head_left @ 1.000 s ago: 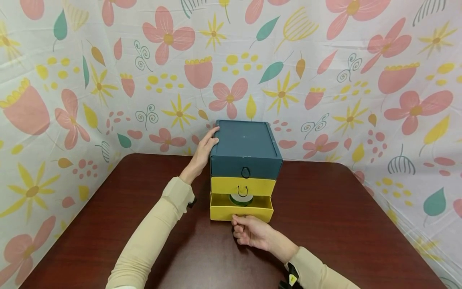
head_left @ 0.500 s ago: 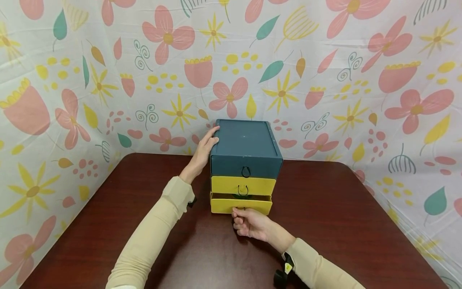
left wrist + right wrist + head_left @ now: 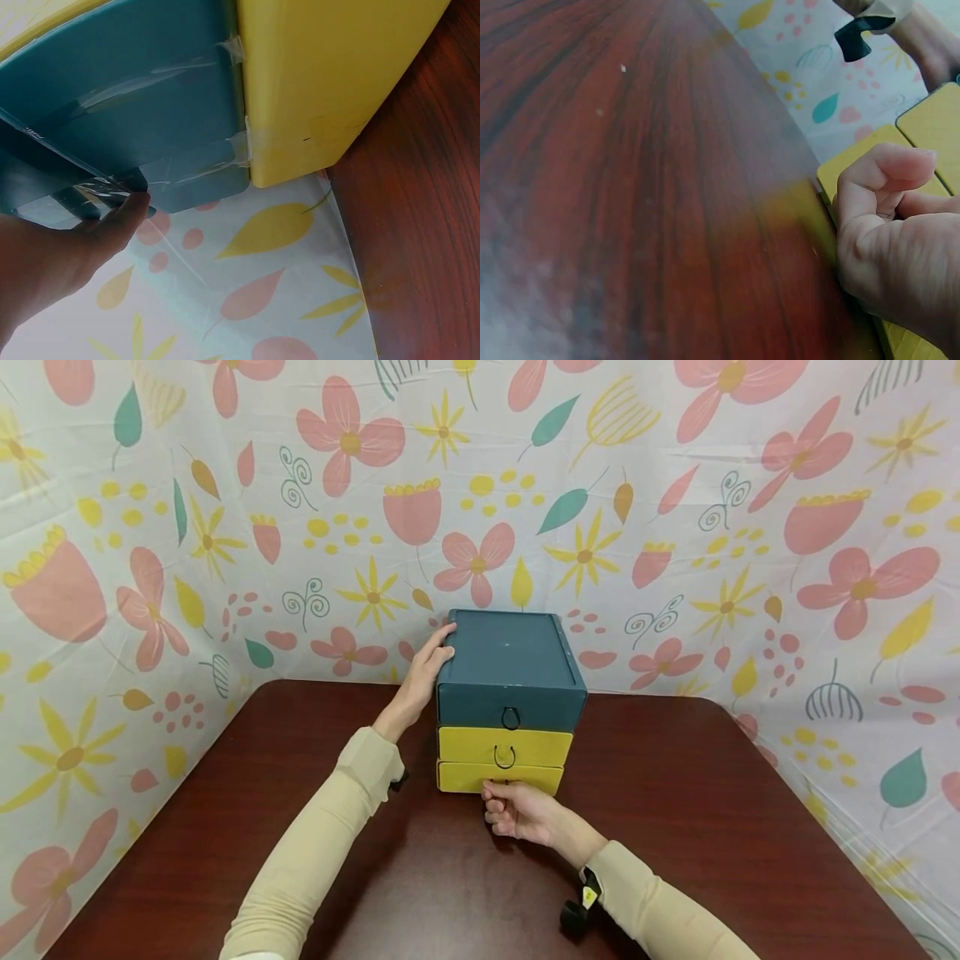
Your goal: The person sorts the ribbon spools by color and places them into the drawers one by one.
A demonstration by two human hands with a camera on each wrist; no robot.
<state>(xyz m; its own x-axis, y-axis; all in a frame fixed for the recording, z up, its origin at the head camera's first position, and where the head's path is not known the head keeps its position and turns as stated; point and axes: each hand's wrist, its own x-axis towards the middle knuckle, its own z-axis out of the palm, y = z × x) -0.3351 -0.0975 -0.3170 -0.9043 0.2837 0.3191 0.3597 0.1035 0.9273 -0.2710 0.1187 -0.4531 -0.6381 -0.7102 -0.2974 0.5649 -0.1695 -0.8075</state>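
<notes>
A small stacked drawer unit has a dark blue top section and two yellow drawers beneath. My left hand rests along the unit's left side near the upper edge, fingers extended. Its fingertips touch the blue side wall in the left wrist view. At the front, my right hand pinches the dark loop handle of the bottom drawer, fingers curled; the hand mostly hides the loop. That drawer's front sits flush beneath the middle drawer. In the right wrist view, the curled right fingers overlap the yellow front.
The unit stands on a dark red-brown wooden table. A white curtain with printed flowers hangs behind and at both sides. Clear tape strips run across the blue side. A black device is strapped to the right wrist.
The bottom drawer has slid inward from partly out to flush, moved by the right hand. The green-rimmed round item inside it is now hidden. The left hand has stayed in place.
</notes>
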